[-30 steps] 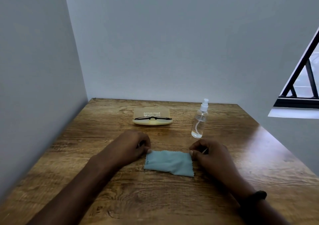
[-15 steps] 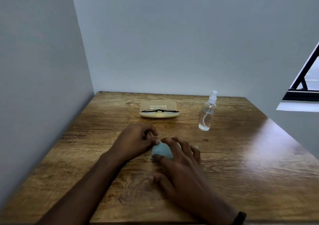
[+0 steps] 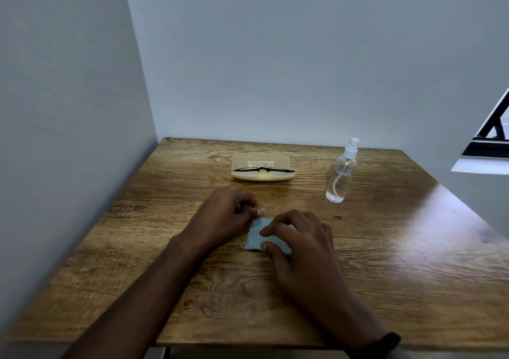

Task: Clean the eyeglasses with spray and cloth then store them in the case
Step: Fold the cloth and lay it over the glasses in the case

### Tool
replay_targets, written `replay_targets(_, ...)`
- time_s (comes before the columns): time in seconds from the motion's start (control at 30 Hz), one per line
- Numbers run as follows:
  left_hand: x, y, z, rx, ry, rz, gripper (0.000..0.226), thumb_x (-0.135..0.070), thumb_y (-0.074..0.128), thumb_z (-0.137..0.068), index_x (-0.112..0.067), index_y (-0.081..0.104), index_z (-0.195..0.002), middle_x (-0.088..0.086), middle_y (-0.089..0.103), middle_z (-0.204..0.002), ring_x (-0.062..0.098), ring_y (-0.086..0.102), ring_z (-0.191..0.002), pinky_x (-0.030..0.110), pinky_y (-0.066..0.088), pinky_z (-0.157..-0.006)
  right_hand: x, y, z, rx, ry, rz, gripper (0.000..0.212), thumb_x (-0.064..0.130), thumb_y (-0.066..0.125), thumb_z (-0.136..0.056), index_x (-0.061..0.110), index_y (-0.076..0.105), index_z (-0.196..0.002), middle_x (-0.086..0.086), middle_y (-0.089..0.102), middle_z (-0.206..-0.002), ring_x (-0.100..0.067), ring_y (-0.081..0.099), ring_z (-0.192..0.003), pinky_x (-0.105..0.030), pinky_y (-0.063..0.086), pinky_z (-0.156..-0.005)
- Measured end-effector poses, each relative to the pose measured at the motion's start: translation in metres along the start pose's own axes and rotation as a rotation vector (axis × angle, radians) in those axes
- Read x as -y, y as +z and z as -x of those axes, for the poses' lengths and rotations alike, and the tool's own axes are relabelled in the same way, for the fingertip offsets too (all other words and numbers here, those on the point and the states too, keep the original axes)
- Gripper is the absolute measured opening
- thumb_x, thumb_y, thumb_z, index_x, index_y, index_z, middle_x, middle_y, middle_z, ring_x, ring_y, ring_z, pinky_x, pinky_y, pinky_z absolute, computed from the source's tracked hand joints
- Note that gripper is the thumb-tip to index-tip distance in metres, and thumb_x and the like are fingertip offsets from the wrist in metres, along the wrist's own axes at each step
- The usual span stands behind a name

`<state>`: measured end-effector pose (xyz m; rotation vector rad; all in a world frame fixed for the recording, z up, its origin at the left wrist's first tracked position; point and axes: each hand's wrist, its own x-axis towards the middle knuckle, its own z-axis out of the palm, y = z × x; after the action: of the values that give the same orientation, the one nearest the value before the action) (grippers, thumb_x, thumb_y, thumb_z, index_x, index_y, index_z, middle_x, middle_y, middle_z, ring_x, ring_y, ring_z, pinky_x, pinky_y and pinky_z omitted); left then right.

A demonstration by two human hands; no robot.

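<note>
- Open case [image 3: 261, 165] at bench [image 3: 385, 262] rear, eyeglasses [image 3: 264, 169] lying in it.
- Spray bottle [image 3: 341, 178] upright, right of case.
- Left hand [image 3: 225, 216] grip pinching cloth [image 3: 257, 236] corner.
- Right hand [image 3: 300, 244] grip spread flat on cloth.

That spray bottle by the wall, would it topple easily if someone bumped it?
Probably. The spray bottle stands tall and narrow on the table, so it looks tippy. It appears nearly empty, so likely light. Once down, its round body would probably roll.

Single head-worn view, looking forward and down across the table [image 3: 385, 262]; both hands sit close beneath the lens, the corner walls [image 3: 275, 55] lying well beyond the hands.
</note>
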<state>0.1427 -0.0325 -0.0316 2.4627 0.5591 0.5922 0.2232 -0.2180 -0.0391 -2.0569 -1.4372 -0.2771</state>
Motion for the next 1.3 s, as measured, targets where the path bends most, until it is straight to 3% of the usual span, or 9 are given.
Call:
replay_targets(0.2, 0.002, -0.001, 0.002, 0.015, 0.048, -0.057, 0.008, -0.027, 0.077, -0.085, -0.03, 0.076, -0.093, -0.012, 0.059, -0.093, 0.002, 0.06, -0.084, 0.032, 0.057, -0.075, 0.025, 0.011, -0.014, 0.095, -0.075, 0.177, 0.013, 0.035, 0.067, -0.083, 0.026, 0.07, -0.092, 0.004, 0.064, -0.11, -0.018, 0.053, -0.104, -0.041, 0.046, -0.089)
replay_targets(0.3, 0.002, 0.0, 0.0, 0.013, 0.061, -0.136, 0.008, -0.025, 0.074, -0.087, -0.03, 0.074, -0.093, -0.011, 0.059, -0.095, 0.005, 0.057, -0.086, 0.036, 0.056, -0.076, 0.033, 0.016, -0.017, 0.095, -0.107, 0.26, 0.009, 0.03, 0.074, -0.074, 0.024, 0.068, -0.078, 0.001, 0.067, -0.099, -0.02, 0.056, -0.094, -0.04, 0.048, -0.081)
replay_targets(0.47, 0.005, 0.001, 0.0, 0.012, 0.03, -0.217, 0.005, -0.029, 0.068, -0.09, -0.031, 0.069, -0.095, -0.012, 0.056, -0.1, 0.011, 0.055, -0.094, 0.038, 0.054, -0.078, 0.041, 0.021, -0.016, 0.123, -0.131, 0.309, 0.016, 0.03, 0.069, -0.073, 0.02, 0.066, -0.085, -0.002, 0.069, -0.102, -0.022, 0.058, -0.095, -0.041, 0.044, -0.084)
replay_targets(0.57, 0.006, 0.003, -0.001, 0.014, 0.018, -0.236, 0.004, -0.031, 0.067, -0.092, -0.03, 0.069, -0.095, -0.011, 0.056, -0.101, 0.014, 0.055, -0.096, 0.036, 0.052, -0.077, 0.043, 0.023, -0.015, 0.105, -0.104, 0.308, 0.013, 0.031, 0.068, -0.073, 0.021, 0.066, -0.081, -0.003, 0.07, -0.094, -0.022, 0.061, -0.091, -0.041, 0.046, -0.083)
replay_targets(0.83, 0.005, 0.006, 0.0, 0.041, 0.004, -0.229, 0.007, -0.042, 0.066, -0.091, -0.036, 0.063, -0.089, -0.015, 0.055, -0.099, 0.012, 0.053, -0.095, 0.036, 0.049, -0.075, 0.04, 0.02, -0.012, 0.023, 0.023, 0.167, 0.009, 0.024, 0.058, -0.08, 0.021, 0.062, -0.073, 0.003, 0.066, -0.077, -0.018, 0.06, -0.073, -0.039, 0.046, -0.073)
replay_targets(0.97, 0.001, 0.005, 0.0, 0.034, -0.023, -0.224, 0.016, -0.037, 0.063, -0.095, -0.034, 0.056, -0.081, -0.015, 0.056, -0.094, 0.011, 0.055, -0.089, 0.035, 0.048, -0.071, 0.038, 0.016, -0.013, -0.011, 0.082, 0.083, 0.013, 0.026, 0.055, -0.083, 0.023, 0.063, -0.073, 0.006, 0.065, -0.071, -0.015, 0.059, -0.068, -0.037, 0.045, -0.072)
replay_targets(1.07, -0.006, -0.001, -0.003, 0.043, -0.09, -0.143, 0.017, -0.032, 0.066, -0.094, -0.03, 0.06, -0.079, -0.013, 0.065, -0.085, 0.006, 0.06, -0.079, 0.038, 0.054, -0.071, 0.036, 0.008, -0.013, -0.024, 0.149, -0.024, 0.016, 0.028, 0.057, -0.088, 0.022, 0.068, -0.079, 0.004, 0.07, -0.074, -0.013, 0.063, -0.068, -0.036, 0.05, -0.073)
replay_targets(1.17, -0.016, -0.012, -0.008, 0.109, -0.113, -0.098, 0.017, -0.03, 0.069, -0.093, -0.027, 0.064, -0.078, -0.01, 0.07, -0.079, 0.005, 0.064, -0.075, 0.031, 0.05, -0.065, 0.032, 0.003, -0.01, -0.056, 0.237, -0.124, 0.014, 0.031, 0.06, -0.091, 0.023, 0.071, -0.086, 0.005, 0.073, -0.078, -0.01, 0.066, -0.072, -0.032, 0.054, -0.069)
replay_targets(1.3, -0.03, -0.018, -0.018, 0.209, -0.091, -0.155, 0.02, -0.026, 0.071, -0.093, -0.027, 0.065, -0.074, -0.011, 0.071, -0.066, -0.009, 0.062, -0.06, 0.018, 0.039, -0.056, 0.024, 0.003, -0.007, -0.085, 0.375, -0.249, 0.012, 0.032, 0.065, -0.089, 0.024, 0.074, -0.09, 0.008, 0.075, -0.085, -0.006, 0.068, -0.079, -0.028, 0.057, -0.069)
